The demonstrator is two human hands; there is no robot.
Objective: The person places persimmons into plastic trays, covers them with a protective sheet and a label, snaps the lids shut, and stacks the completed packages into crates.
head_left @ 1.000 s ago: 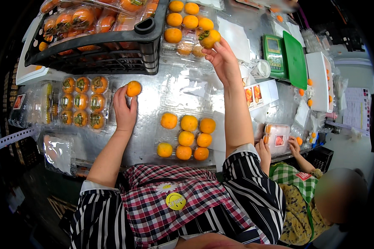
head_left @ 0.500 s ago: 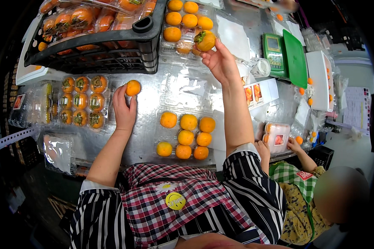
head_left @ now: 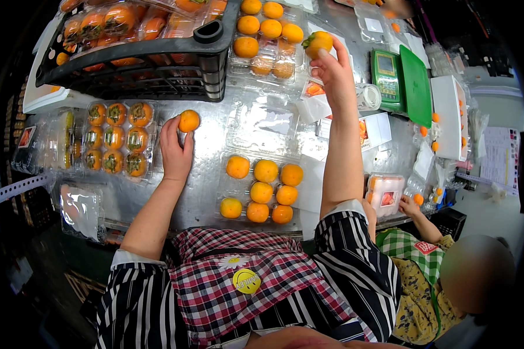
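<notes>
- Nearest on my feed, a clear tray (head_left: pixel 233 187) holds eight persimmons (head_left: pixel 261 192).
- Beyond, leftward, I see the left hand (head_left: pixel 176 152) half-curled on an orange persimmon (head_left: pixel 189 121).
- Farthest, the right hand (head_left: pixel 333 72) pinches a green-capped persimmon (head_left: pixel 318 44) beside a second tray (head_left: pixel 237 67).

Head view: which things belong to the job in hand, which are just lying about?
In the job, by the look of it:
right hand, holding a persimmon
left hand, touching a second persimmon
open tray with eight persimmons, one gap

Apparently just lying about:
green scale
black crate
printed cards
</notes>
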